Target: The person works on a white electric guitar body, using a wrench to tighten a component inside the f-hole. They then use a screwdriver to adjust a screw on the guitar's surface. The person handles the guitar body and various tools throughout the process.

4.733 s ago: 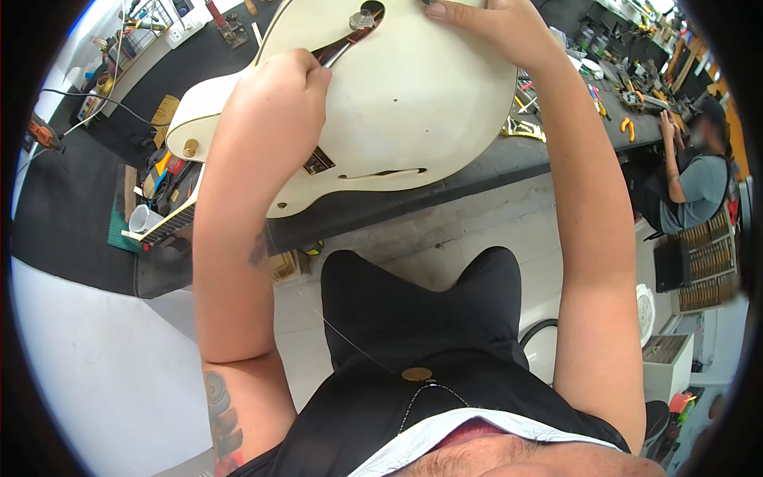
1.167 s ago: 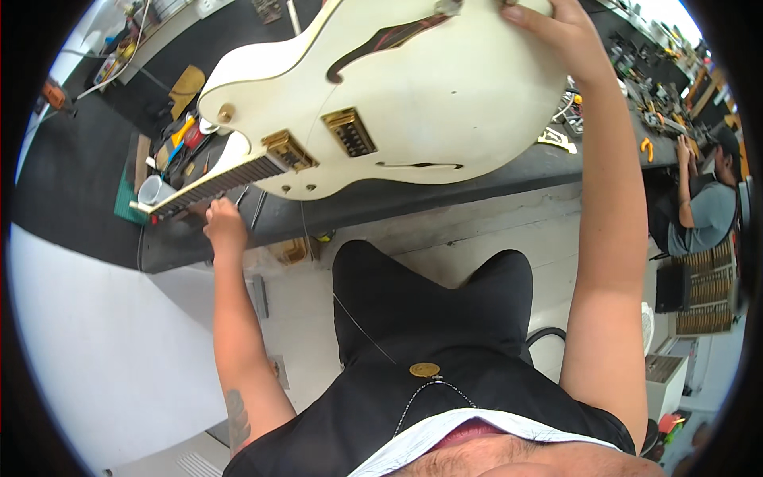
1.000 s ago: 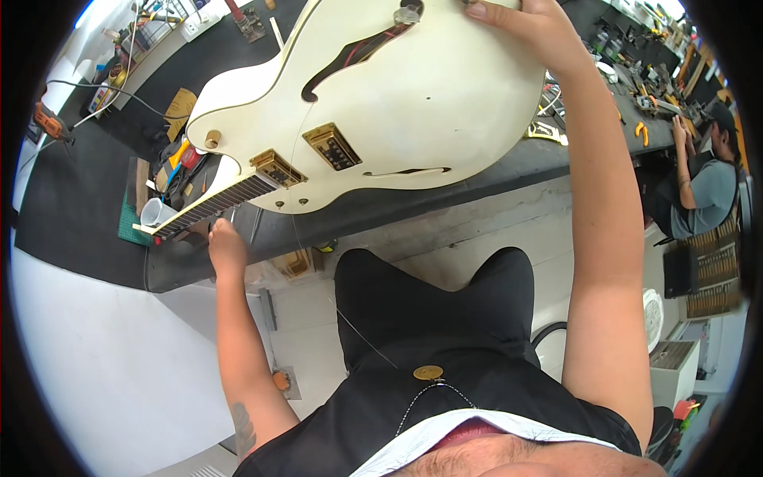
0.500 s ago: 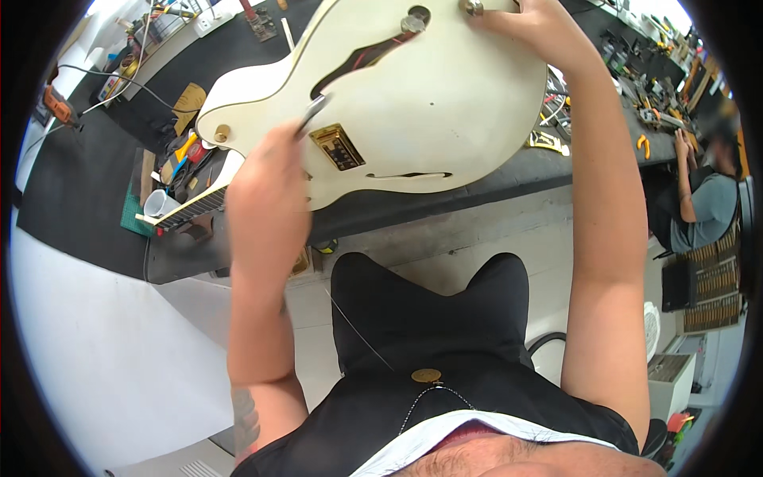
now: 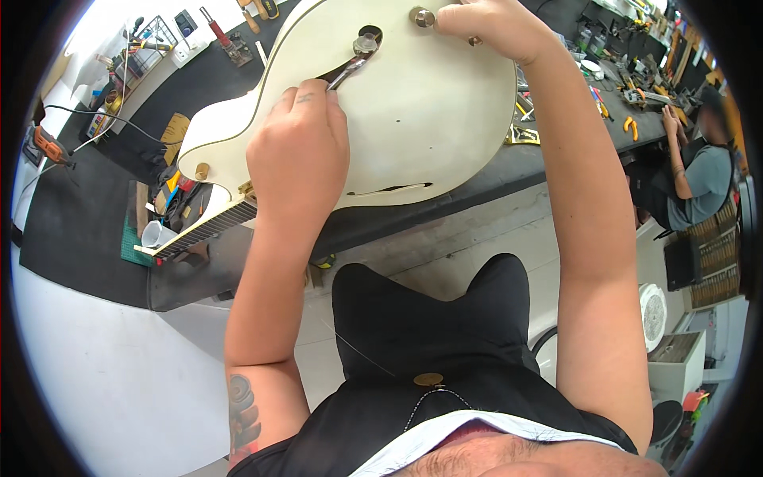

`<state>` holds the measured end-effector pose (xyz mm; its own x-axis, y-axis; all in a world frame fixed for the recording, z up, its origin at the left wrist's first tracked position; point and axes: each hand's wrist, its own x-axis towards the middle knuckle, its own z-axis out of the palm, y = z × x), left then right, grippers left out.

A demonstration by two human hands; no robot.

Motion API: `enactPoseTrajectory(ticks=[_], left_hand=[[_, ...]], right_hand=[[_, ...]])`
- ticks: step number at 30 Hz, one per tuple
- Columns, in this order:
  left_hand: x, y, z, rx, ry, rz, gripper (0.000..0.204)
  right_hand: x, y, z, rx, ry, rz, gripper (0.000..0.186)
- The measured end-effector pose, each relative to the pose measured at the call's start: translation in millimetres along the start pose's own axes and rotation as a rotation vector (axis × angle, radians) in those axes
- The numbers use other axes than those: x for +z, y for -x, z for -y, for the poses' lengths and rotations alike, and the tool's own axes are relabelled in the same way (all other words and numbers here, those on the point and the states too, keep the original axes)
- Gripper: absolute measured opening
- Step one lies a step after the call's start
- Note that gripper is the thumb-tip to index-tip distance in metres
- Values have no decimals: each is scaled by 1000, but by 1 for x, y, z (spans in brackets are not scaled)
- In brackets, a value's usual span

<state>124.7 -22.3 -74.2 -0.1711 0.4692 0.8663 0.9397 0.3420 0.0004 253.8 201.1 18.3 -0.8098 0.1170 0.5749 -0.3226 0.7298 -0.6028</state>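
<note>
A cream hollow-body guitar [image 5: 445,103] lies on the bench, its neck [image 5: 203,230] pointing toward the lower left. My left hand [image 5: 298,155] is closed round a slim metal tool [image 5: 346,73], whose exact kind I cannot make out. The tool's tip is at the upper f-hole [image 5: 369,33], beside a metal knob showing in that opening. My right hand [image 5: 493,30] grips the guitar at its far edge, thumb on the top beside another knob [image 5: 423,17]; some fingers are out of sight. My left hand covers part of the guitar's middle.
Tools and a white cup [image 5: 156,234] lie left of the neck on the black bench [image 5: 79,199]. An orange power tool [image 5: 49,147] is at the far left. Pliers [image 5: 630,127] and other tools lie on the right, where a co-worker [image 5: 699,179] sits.
My left hand has moved up and right, bringing the tool to the upper f-hole. The guitar appears farther left and higher in view. The gold-framed pickup is now hidden behind my left hand.
</note>
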Motion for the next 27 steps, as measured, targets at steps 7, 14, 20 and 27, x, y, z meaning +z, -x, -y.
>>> enactPoseTrajectory(ticks=[7, 14, 20, 27], left_hand=[[18, 4, 4, -104, 169, -50, 28], [26, 8, 14, -47, 231, -129, 27], [18, 7, 17, -73, 352, -68, 28], [17, 4, 15, -143, 394, -74, 31]], right_hand=[[10, 3, 12, 17, 185, -53, 85], [11, 1, 8, 12, 345, -112, 92], [8, 0, 1, -19, 338, -110, 92], [10, 2, 7, -24, 407, -124, 92]])
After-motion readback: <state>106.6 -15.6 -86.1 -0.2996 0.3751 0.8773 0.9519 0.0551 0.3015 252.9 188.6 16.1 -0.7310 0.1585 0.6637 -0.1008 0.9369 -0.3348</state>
